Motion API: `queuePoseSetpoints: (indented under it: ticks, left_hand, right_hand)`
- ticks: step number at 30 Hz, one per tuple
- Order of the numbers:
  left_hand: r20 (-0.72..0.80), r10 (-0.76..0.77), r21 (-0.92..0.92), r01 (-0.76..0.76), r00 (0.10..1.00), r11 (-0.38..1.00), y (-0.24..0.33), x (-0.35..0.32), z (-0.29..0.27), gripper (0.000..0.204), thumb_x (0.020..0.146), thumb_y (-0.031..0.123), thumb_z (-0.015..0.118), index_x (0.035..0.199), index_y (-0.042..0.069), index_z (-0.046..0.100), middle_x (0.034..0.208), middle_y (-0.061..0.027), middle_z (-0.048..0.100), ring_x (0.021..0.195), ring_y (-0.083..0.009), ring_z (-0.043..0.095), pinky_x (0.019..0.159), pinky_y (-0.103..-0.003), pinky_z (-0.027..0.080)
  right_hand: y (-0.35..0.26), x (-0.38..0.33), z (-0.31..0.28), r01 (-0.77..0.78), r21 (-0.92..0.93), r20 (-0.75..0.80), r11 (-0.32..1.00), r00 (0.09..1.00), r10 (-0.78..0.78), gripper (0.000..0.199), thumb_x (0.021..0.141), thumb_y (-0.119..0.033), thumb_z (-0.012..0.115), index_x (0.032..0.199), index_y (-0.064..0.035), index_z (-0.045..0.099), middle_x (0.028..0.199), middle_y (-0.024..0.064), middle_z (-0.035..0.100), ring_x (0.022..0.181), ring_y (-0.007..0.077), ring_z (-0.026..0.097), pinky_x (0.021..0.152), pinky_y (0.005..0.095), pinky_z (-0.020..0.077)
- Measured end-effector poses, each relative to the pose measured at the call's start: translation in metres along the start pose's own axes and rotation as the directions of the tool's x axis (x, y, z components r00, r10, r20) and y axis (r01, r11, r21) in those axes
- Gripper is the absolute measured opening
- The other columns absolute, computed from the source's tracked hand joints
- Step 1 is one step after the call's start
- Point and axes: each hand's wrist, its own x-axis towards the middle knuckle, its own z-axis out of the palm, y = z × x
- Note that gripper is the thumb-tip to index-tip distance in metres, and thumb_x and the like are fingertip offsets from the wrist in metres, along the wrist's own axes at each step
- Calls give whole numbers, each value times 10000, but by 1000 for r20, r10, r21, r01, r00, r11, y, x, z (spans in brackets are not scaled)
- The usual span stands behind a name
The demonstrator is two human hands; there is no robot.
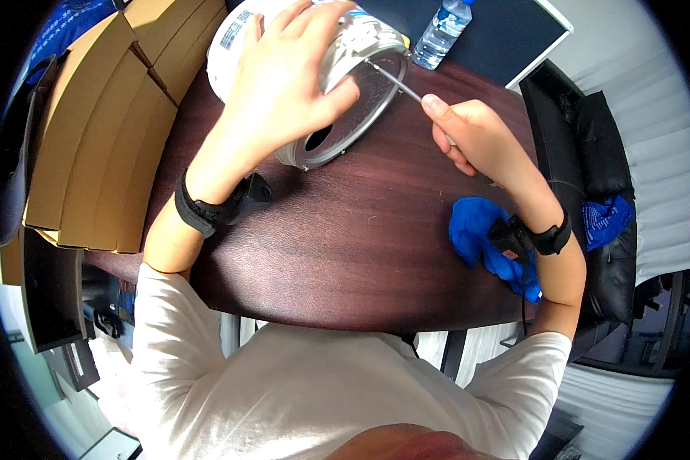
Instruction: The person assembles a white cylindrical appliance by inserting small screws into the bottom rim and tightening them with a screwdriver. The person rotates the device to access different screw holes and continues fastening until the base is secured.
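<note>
A white rounded appliance housing (224,65) lies tilted on its side at the far part of the dark wood table, its clear round rim (353,136) turned toward me. My left hand (295,73) rests over the housing with its fingers spread, thumb apart, pressing against the top. In my right hand (475,136) is a screwdriver (397,81), its handle wrapped by my fingers and mostly hidden. The thin metal shaft points up and left, and its tip meets the upper edge of the appliance near the rim. Small screw posts show along that rim.
Tall cardboard boxes (103,130) stand along the left. A water bottle (443,34) is behind the appliance, beside a dark white-framed board (506,34). A blue cloth (471,222) lies under my right forearm. A black sofa (602,146) with a blue bag (609,218) is at right.
</note>
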Motion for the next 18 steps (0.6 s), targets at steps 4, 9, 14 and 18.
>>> queuePoseSetpoints:
  ticks: [4, 9, 14, 18]
  left_hand:
    - [-6, 92, -68, -93, 996, 993, -8, 6, -4, 708, 676, 279, 713, 1312, 47, 508, 1244, -167, 565, 1191, -358, 496, 1032, -486, 333]
    - [49, 50, -7, -49, 998, 999, -10, 4, 1, 718, 664, 262, 681, 1335, 81, 502, 1301, -159, 555, 1297, -366, 433, 1070, -568, 274]
    - [47, 3, -4, -3, 999, 1000, -8, 2, 7, 732, 643, 239, 636, 1350, 110, 497, 1335, -150, 549, 1350, -357, 399, 1084, -631, 223]
    - [41, 17, 10, -18, 999, 1000, -11, 2, 8, 745, 634, 240, 631, 1355, 114, 494, 1328, -150, 557, 1337, -358, 417, 1083, -635, 226]
  right_hand:
    - [4, 0, 8, -22, 94, 7, 995, 1000, 21, 681, 939, -586, 484, 535, -38, 504, 451, 33, 460, 366, 121, 465, 366, 257, 354]
    - [10, 3, 20, 30, 173, -16, 985, 999, -28, 672, 962, -562, 454, 520, -56, 474, 442, 23, 428, 354, 108, 425, 350, 251, 325]
    - [13, 5, 23, -15, 311, 98, 950, 995, -16, 665, 977, -548, 431, 508, -77, 435, 447, 7, 394, 356, 98, 398, 348, 243, 305]
    - [11, 5, 22, -43, 364, 182, 930, 983, -26, 653, 982, -544, 424, 518, -84, 423, 455, -3, 374, 351, 91, 371, 345, 240, 297]
